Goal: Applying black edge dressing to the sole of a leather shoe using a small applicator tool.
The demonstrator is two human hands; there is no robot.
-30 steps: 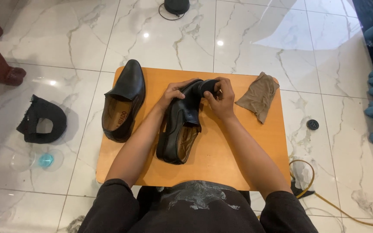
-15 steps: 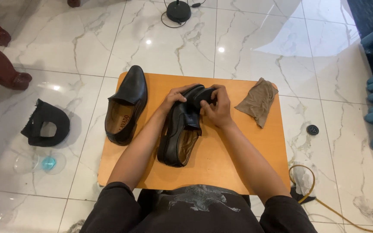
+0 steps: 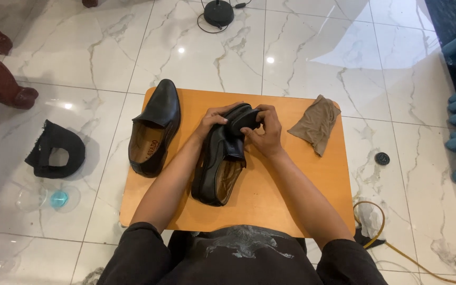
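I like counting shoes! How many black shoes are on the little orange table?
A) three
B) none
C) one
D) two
D: one black shoe lies alone on the left side of the orange table, and a second black shoe sits in the middle, with the left hand and right hand at its toe end.

Black leather shoe (image 3: 220, 169), toe raised, on orange table (image 3: 291, 195).

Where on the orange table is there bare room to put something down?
Free: the near right of the orange wooden table, below the crumpled brown cloth, and the strip between the two black leather shoes. Crowded: the far middle, where both hands grip one shoe.
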